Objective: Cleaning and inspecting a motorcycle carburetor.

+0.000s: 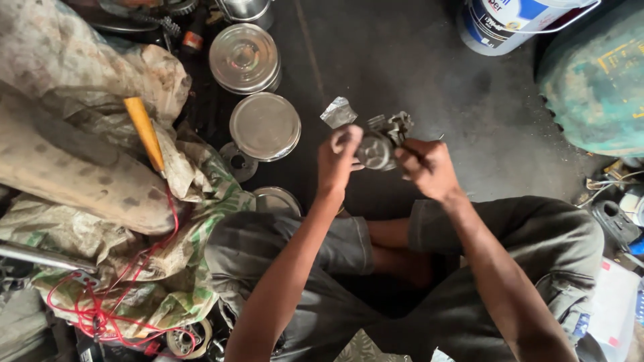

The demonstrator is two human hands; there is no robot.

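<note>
I sit cross-legged on a dark floor and hold a small grey metal machine part [384, 139] in front of me with both hands. My left hand [337, 161] grips its left side, fingers curled over the round face. My right hand [426, 167] clasps the right side; a thin metal tool tip seems to stick out near its knuckles. A small crumpled clear plastic bag [338, 112] lies on the floor just beyond my left hand.
Round steel tins with lids [244, 57] [265, 125] stand left of the hands, a smaller ring [237, 161] beside them. Stained sacks [80, 167], a yellow-handled tool [145, 132] and red wire [111, 305] fill the left. A white bucket [503, 23] and green drum [597, 80] stand at the right.
</note>
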